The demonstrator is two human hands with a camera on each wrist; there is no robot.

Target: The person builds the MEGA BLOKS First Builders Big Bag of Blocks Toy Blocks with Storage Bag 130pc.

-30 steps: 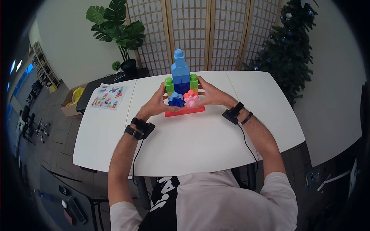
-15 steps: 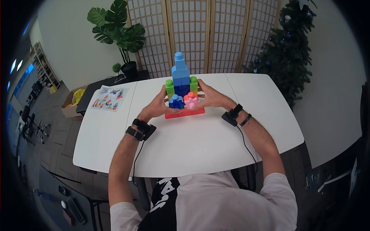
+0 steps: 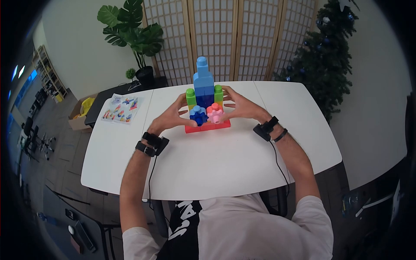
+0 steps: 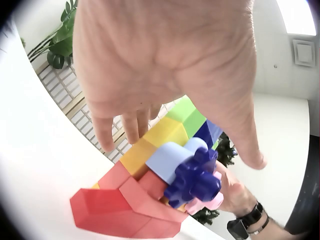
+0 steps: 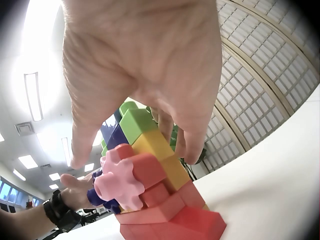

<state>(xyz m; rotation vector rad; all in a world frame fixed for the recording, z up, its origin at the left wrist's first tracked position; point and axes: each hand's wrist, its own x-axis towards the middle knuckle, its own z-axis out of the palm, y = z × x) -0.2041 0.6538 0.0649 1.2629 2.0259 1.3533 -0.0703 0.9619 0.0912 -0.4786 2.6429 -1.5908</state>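
Observation:
A stacked toy block model (image 3: 203, 90) stands upright on the table, light blue blocks at the top, green, yellow and orange down both sides, and a red base (image 3: 210, 127). At its front are a dark blue gear (image 3: 199, 117) and a pink gear (image 3: 216, 115). My left hand (image 3: 170, 116) curves loosely round the left side, its thumb near the blue gear and its fingers reaching behind. On the right side, my right hand (image 3: 242, 106) is held likewise, thumb beside the pink gear. Both wrist views show thumb and fingers spread around the blocks without gripping.
The white table (image 3: 208, 169) carries a printed sheet with coloured block pictures (image 3: 121, 108) at its left. Behind it stand a potted plant (image 3: 145, 76), a lattice screen (image 3: 216, 39) and a decorated tree (image 3: 320, 56). Cables (image 3: 277, 162) run down from both wrist cameras.
Both hands have eased slightly outward from the model, and the left thumb has drawn back left from in front of the blue gear. The block model stays in place.

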